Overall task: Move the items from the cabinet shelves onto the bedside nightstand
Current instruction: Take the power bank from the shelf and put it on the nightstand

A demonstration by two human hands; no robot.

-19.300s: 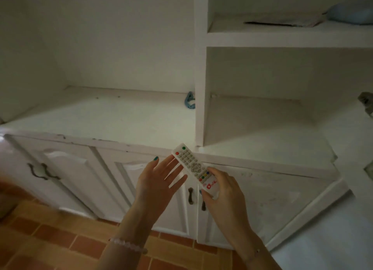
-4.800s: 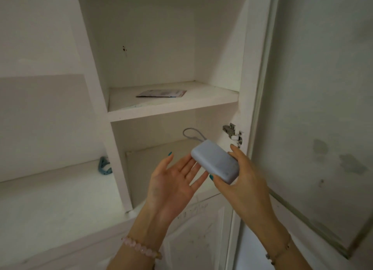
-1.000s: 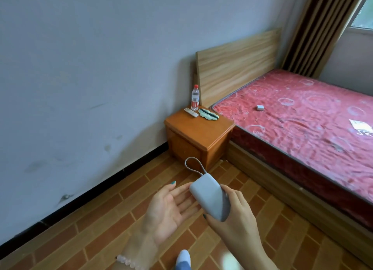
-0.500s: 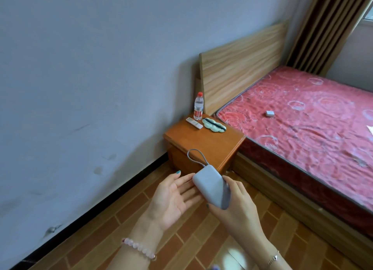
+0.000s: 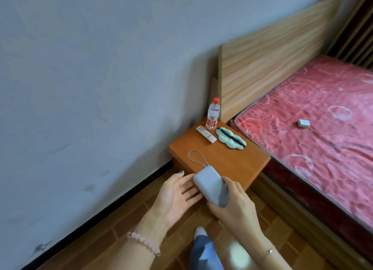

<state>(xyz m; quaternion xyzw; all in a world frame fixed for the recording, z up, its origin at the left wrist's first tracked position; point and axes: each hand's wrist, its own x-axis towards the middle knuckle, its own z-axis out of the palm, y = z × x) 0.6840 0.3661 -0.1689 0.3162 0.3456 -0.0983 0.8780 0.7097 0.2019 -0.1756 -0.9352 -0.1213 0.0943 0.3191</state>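
My right hand (image 5: 234,207) grips a pale blue power bank (image 5: 210,186) with a grey cord loop, held just in front of the near corner of the wooden nightstand (image 5: 232,160). My left hand (image 5: 175,195) is palm up with straight fingers beside the power bank, its fingertips touching the power bank's side. On the nightstand's far part lie a white remote (image 5: 206,134), a water bottle with a red cap (image 5: 212,114) and a green eye mask with a black strap (image 5: 230,141).
A bed with a red mattress (image 5: 314,116) and a wooden headboard (image 5: 268,57) stands to the right of the nightstand. A small white box (image 5: 304,123) lies on the mattress. A grey wall (image 5: 90,77) runs along the left. The floor is brown tile (image 5: 113,235).
I have come closer to the nightstand. The power bank in my right hand now hangs at its front corner, and my left hand stays beside it.
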